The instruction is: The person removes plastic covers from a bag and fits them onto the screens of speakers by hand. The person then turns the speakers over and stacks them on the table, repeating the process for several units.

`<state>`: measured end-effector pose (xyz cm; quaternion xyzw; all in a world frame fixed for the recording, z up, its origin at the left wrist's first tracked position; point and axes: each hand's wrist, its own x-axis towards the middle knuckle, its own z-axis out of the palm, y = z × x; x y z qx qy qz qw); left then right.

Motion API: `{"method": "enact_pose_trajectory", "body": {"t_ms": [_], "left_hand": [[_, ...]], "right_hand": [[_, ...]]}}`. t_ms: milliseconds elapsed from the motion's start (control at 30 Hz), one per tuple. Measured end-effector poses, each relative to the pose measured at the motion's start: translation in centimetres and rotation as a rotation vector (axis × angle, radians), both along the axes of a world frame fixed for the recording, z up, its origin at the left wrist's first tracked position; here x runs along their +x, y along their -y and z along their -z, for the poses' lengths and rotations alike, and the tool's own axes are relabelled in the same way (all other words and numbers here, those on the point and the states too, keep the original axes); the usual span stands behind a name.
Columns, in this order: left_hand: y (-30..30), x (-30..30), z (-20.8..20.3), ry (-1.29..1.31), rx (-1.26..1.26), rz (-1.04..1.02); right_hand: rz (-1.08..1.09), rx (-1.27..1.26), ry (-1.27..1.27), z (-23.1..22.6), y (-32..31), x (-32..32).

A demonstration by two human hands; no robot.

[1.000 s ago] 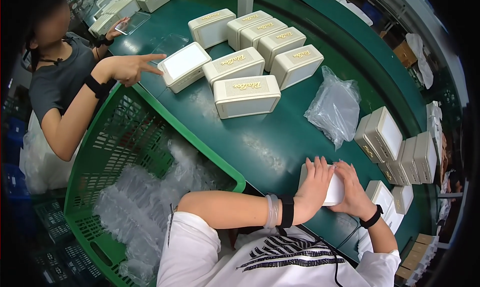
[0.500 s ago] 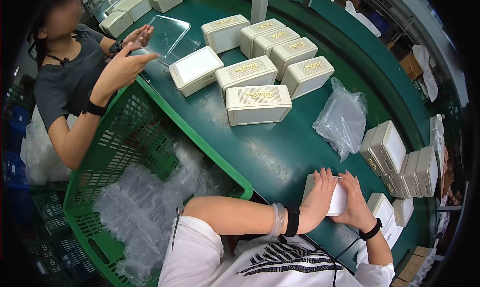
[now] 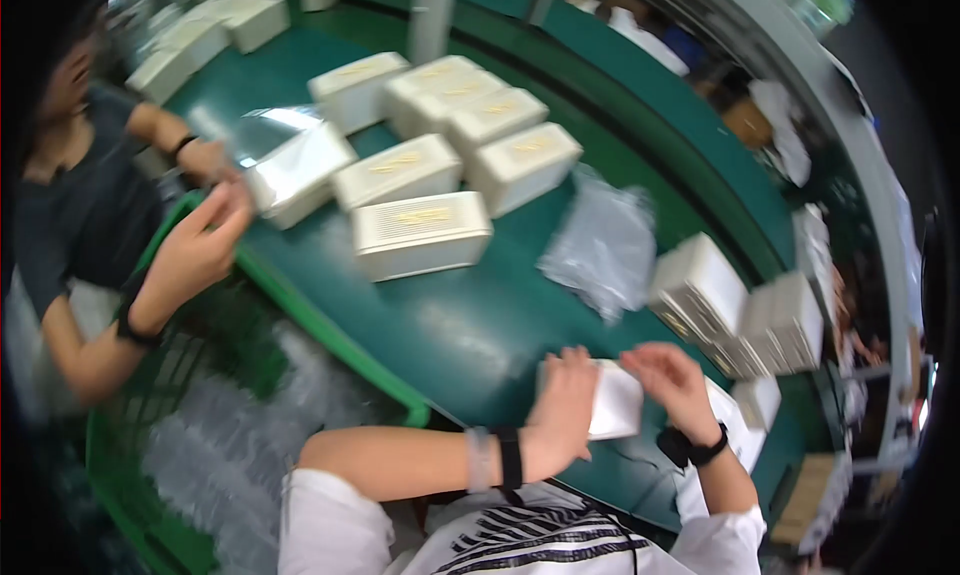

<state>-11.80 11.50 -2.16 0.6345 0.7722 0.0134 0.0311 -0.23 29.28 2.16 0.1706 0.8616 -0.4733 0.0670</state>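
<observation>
In front of me on the green table lies a cream box (image 3: 616, 403) with a white, shiny face turned up. My left hand (image 3: 562, 407) spans its left part, with the fingers over the far edge and the thumb by the near edge. Just off its far right corner, my right hand (image 3: 672, 383) is raised with bent fingers. Its thumb and forefinger are close together; whether anything thin is between them is too blurred to tell. A clear plastic bag (image 3: 602, 243) lies beyond the box.
Several cream boxes (image 3: 424, 237) with gold lettering stand mid-table; more boxes (image 3: 700, 285) are stacked at right. A green basket (image 3: 330, 340) of crumpled clear plastic stands at left. A co-worker's hand (image 3: 195, 250) is near another box (image 3: 300, 175). A metal post (image 3: 433, 20) rises at the back.
My right hand has lifted off the box's right side, while my left stays on it. The whole view has shifted and blurred. The co-worker's hands have lowered, and the clear sheet now lies near their box.
</observation>
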Motion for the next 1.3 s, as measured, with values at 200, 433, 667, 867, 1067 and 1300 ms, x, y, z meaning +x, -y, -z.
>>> {"method": "enact_pose_trajectory", "body": {"t_ms": [200,433,667,867,1067,1300], "left_hand": [[-0.6,-2.1,-0.6,0.163,0.267,-0.041],[-3.4,-4.7,0.4,0.441,0.580,-0.135],[-3.1,-7.9,1.4,1.208,0.317,-0.457],[-3.4,-8.6,-0.2,2.075,0.389,-0.552],[-1.6,-6.9,-1.1,2.228,0.583,-0.224],[1.5,-2.3,-4.4,2.407,0.331,0.030]], "right_hand": [[0.607,-0.198,0.287,-0.8,-4.3,-5.5],[0.750,-0.381,0.316,5.6,-8.1,-8.1],[0.438,-0.315,0.059,3.1,-6.1,-7.6],[0.550,-0.391,-0.311,2.1,-2.8,-6.9],[0.249,-0.013,-0.663,0.9,2.7,-2.3],[0.253,-0.999,-1.004,-5.1,3.1,0.7]]}}
